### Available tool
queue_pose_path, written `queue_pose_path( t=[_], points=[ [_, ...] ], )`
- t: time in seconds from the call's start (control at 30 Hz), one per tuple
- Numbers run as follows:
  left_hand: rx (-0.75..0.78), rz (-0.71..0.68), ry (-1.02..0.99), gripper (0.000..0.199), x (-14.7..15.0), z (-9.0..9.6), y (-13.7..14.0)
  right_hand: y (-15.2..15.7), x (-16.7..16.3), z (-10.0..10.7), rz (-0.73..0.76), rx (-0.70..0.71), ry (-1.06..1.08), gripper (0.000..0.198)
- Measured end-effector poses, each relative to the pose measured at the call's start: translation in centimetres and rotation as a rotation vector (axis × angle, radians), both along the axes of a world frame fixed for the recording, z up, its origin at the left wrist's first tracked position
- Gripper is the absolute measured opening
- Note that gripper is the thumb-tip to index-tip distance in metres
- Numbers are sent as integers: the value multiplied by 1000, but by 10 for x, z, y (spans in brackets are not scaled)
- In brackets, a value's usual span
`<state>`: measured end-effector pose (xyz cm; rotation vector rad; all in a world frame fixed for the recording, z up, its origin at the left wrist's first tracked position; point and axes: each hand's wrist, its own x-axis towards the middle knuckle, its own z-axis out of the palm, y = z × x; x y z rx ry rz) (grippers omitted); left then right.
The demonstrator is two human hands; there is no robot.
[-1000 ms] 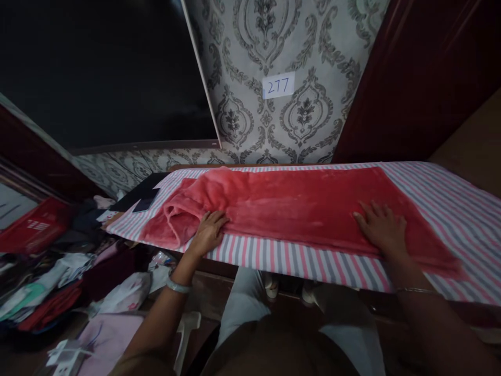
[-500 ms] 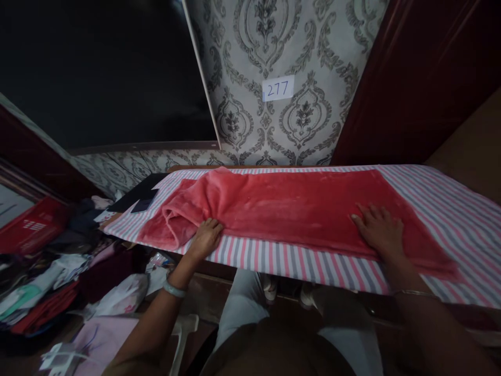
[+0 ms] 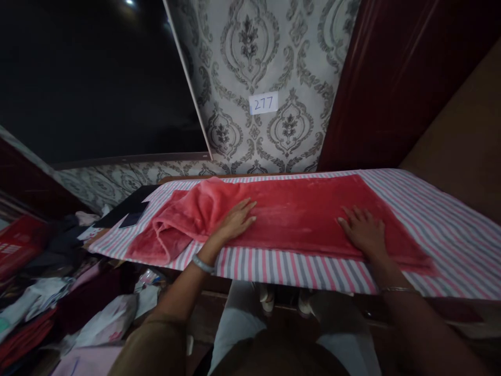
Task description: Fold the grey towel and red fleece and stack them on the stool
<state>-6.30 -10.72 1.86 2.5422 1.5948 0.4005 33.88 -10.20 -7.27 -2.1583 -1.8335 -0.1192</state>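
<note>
1. Red cloth (image 3: 297,209) is lying across 12 o'clock from the wearer, on a striped cloth (image 3: 270,262) that is covering most of the worktop (image 3: 96,237), probably as a soft, clean base.
2. Its stretch towards 1 o'clock is lying flat; its end between 10 and 11 o'clock is bunching into loose folds, apparently because nothing is pressing it there.
3. The left hand (image 3: 237,219) is resting palm down at 11 o'clock, where folds are meeting the flat part. Its fingers are stretching out slightly apart, gripping nothing, which seems suited to smoothing.
4. The right hand (image 3: 364,232) is lying at 1 o'clock, its fingers spreading apart and clamping on nothing; the wide palm is probably keeping that end from sliding.
5. A phone (image 3: 134,216) is sitting at 10 o'clock, apart from the red cloth, perhaps to be out of the way.
6. A paper label (image 3: 263,103) reading 277 is showing on the wall at 12 o'clock, likely as a marker.
</note>
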Motion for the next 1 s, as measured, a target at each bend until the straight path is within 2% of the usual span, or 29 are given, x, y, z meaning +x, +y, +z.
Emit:
queue_pose_path(
  t=[0.07,0.17,0.27,0.37,0.73,0.9,1.0],
  points=[
    [10,44,51,61,18,-4,20,0,-1,0,-8,6,-10,62],
    [9,199,145,63,30,-21,37,1,-2,-1,-13,21,-24,60],
    [26,292,205,62,30,-40,39,3,-1,-3,-9,34,-26,59],
    [50,295,215,62,28,-49,36,4,0,-5,-5,40,-18,59],
    [13,304,207,63,28,-42,35,3,-3,-3,-11,10,-19,60],
    [-125,316,171,62,31,-26,46,4,-6,-1,-15,-5,-25,60],
    [-59,288,125,60,44,-16,63,6,-7,-1,-27,2,-35,58]
  ],
)
